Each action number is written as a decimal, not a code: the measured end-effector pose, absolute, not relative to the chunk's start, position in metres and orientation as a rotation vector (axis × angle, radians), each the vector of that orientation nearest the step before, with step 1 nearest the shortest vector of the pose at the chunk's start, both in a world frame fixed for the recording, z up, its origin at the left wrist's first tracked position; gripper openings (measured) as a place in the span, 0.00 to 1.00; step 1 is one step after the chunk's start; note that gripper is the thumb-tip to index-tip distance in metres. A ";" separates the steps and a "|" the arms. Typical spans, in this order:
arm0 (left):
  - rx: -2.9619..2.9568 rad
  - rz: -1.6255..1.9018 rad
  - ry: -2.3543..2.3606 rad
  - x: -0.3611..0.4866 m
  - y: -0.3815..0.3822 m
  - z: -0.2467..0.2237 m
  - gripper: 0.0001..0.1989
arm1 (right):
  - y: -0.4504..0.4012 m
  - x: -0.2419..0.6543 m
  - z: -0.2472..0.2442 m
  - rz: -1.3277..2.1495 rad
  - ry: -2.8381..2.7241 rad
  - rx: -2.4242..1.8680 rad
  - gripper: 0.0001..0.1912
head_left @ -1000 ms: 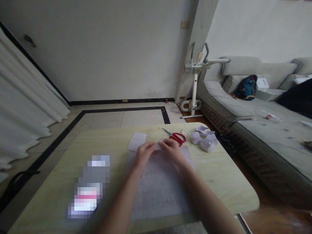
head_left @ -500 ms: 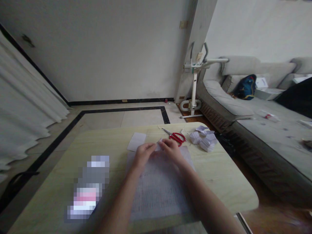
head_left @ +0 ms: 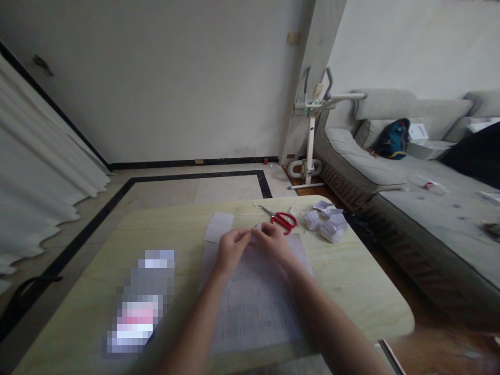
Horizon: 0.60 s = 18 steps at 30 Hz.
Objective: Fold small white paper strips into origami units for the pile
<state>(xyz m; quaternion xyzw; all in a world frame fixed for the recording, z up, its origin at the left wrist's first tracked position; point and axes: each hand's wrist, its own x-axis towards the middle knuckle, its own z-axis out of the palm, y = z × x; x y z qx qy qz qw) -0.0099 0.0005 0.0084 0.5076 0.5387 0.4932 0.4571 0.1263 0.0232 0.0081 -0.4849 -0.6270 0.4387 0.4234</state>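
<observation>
Between my two hands is a small piece of white paper, mostly covered by the fingers. My left hand pinches its left side, and my right hand grips its right side, with the fingertips almost meeting. Beneath both hands and forearms lies a large printed sheet. A blank white paper piece rests just beyond my left hand. Red-handled scissors lie beyond my right hand, their blades pointing away to the left.
Folded and crumpled paper pieces are heaped at the table's far right. A blurred-out object lies on the left of the wooden table. Past the right edge stands a grey sofa; exercise equipment is near the wall.
My fingers have shifted slightly on the small paper, with the right-hand fingers curling closer over it. Everything else on the table stays in place.
</observation>
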 end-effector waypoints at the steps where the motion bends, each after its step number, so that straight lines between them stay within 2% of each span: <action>1: 1.263 1.217 1.333 -0.009 0.000 0.008 0.12 | 0.023 0.126 0.007 1.105 -1.564 -1.213 0.13; 18: 1.388 1.264 1.422 -0.007 -0.002 0.010 0.12 | 0.025 0.125 0.005 1.037 -1.505 -1.236 0.15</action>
